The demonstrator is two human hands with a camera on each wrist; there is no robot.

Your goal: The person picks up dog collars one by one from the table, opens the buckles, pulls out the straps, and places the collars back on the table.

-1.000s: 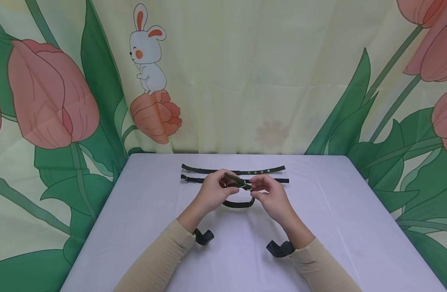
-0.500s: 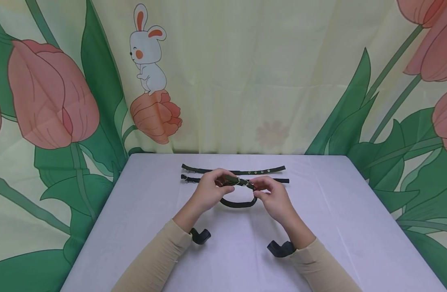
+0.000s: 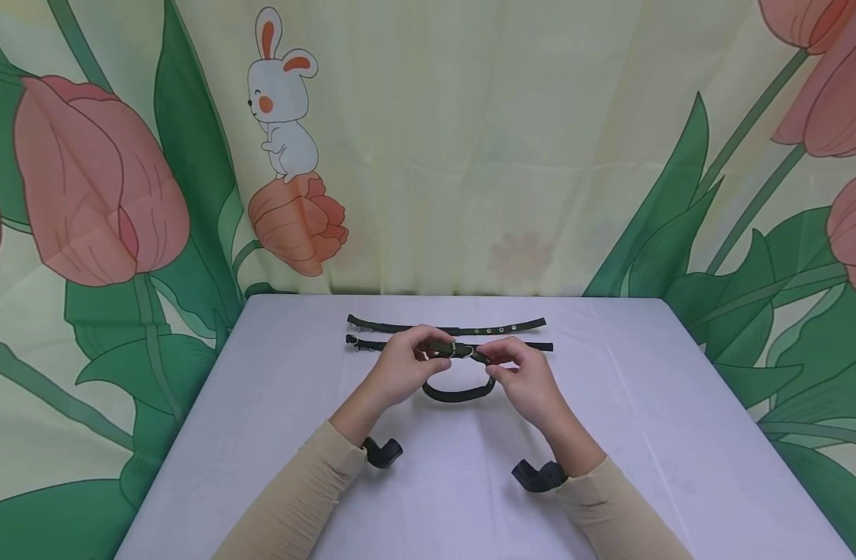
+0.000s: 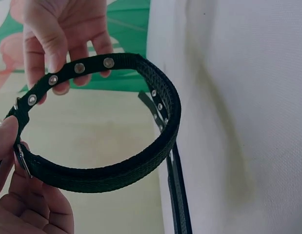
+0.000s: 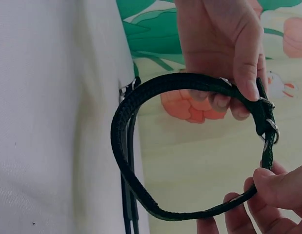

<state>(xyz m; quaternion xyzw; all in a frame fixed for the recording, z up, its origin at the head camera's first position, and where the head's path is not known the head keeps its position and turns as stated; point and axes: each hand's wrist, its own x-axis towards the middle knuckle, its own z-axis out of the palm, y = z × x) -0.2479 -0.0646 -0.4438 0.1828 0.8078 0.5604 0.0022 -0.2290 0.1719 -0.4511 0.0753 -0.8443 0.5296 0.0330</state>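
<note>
Both hands hold a dark green pet collar [image 3: 459, 396] above the table, bent round into a loop. My left hand [image 3: 400, 372] pinches it near the metal buckle [image 4: 23, 161], thumb in front and fingers behind. My right hand [image 3: 522, 379] pinches the strap further along, where a row of metal eyelets [image 4: 79, 68] shows in the left wrist view. A small metal ring [image 5: 274, 132] sits between the hands beside the buckle. The strap's tip [image 5: 260, 86] sticks out by the left thumb, which partly hides how it passes the buckle.
Two more collars lie stretched out behind the hands: a dark green one [image 3: 448, 330] at the back and a black one [image 3: 539, 347] nearer, partly covered by the hands. They rest on a white tabletop [image 3: 316, 373]. A curtain with tulips [image 3: 428, 155] hangs behind it.
The left hand has shifted slightly left, and the buckle part has levelled out between the hands. The loop below looks a little wider. The right hand has hardly moved, still pinching the strap.
</note>
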